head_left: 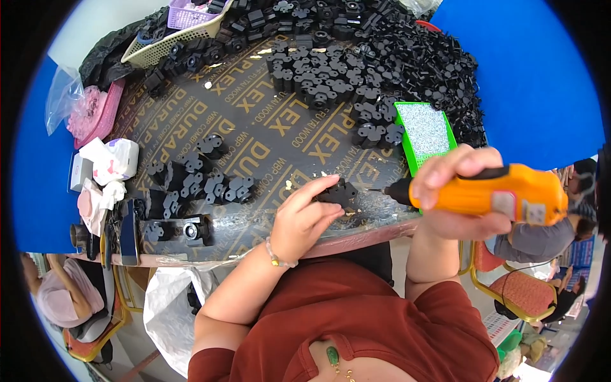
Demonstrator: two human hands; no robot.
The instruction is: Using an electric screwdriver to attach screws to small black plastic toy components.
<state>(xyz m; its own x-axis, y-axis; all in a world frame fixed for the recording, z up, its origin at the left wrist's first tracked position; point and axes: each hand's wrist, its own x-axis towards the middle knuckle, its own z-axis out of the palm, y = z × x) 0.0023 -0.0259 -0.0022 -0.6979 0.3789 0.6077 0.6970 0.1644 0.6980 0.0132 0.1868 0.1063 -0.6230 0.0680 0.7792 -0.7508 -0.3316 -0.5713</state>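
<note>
Near the table's front edge, my left hand [306,218] is closed on a small black plastic part [344,193], fingers on its left side. My right hand [455,191] wraps round an orange electric screwdriver [487,194] held level, its black nose and thin bit pointing left at the part. A short gap seems to lie between the bit's tip and the part; whether a screw sits on it is too small to tell. Just beyond my right hand stands a green tray [407,141] of small silvery screws [428,129], its near end covered by the hand.
Black parts stand grouped at the left [197,178] and at the far middle [318,73]. A heap of small black pieces [439,70] fills the far right. At the left are a pink basket [116,105], a tissue pack [114,159] and tools [129,232]. Other people sit beyond both sides.
</note>
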